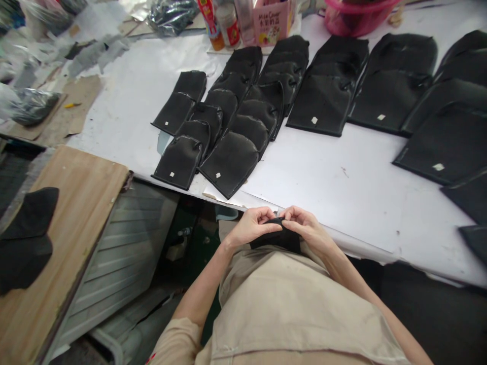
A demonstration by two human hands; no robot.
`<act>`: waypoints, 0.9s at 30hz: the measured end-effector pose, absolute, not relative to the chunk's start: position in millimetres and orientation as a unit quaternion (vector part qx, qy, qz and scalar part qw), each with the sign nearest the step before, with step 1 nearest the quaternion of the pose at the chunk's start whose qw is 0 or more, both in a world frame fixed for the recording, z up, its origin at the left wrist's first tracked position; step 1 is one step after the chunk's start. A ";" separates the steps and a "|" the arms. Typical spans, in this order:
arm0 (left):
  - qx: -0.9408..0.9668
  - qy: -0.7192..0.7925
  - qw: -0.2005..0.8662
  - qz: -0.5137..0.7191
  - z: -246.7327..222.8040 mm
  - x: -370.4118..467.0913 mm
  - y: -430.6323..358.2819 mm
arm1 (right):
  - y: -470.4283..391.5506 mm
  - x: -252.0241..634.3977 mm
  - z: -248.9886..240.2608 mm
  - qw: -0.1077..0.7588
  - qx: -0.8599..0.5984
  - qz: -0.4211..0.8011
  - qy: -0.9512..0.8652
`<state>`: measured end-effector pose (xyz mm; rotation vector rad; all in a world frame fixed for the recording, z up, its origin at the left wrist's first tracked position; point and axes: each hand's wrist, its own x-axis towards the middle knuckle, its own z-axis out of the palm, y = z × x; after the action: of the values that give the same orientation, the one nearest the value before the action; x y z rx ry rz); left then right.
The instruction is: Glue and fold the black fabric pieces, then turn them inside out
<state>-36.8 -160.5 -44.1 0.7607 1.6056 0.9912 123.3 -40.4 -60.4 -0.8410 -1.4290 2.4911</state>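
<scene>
My left hand [255, 226] and my right hand [300, 222] meet at the table's front edge, just above my lap. Between them they pinch the upper edge of a black fabric piece [277, 240], thumbs on top and fingers curled. The lower part of that piece disappears behind my beige apron [297, 299]. Beyond my hands, overlapping stacks of flat black pieces lie on the white table, among them a near stack [232, 157] and a smaller one [178, 162]. Small white square tags show on several of them.
More black stacks [323, 96] run along the table [323, 177] to the right. At the back stand a pink box [271, 23], bottles [228, 25] and a pink basket [359, 17]. On the left, a wooden board [87, 197] carries more black pieces [28, 218].
</scene>
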 end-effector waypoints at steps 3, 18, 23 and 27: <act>0.326 0.671 0.526 0.408 -38.4 -37.1 -161.1 | -39.7 121.0 -63.3 0.075 -0.252 0.821 -0.507; 0.311 0.655 0.531 0.438 -20.7 -70.4 -181.9 | -30.2 125.3 -60.0 0.089 -0.191 0.706 -0.676; 0.301 0.644 0.540 0.450 -24.6 -69.5 -183.7 | -33.0 124.2 -65.7 0.080 -0.214 0.718 -0.657; 0.287 0.651 0.535 0.457 -24.1 -66.8 -181.8 | -32.5 121.5 -65.1 0.075 -0.227 0.713 -0.660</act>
<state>-66.8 -181.8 -24.1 0.6831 1.5505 1.0878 121.5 -32.5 -65.1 -0.6813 -1.9789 2.1378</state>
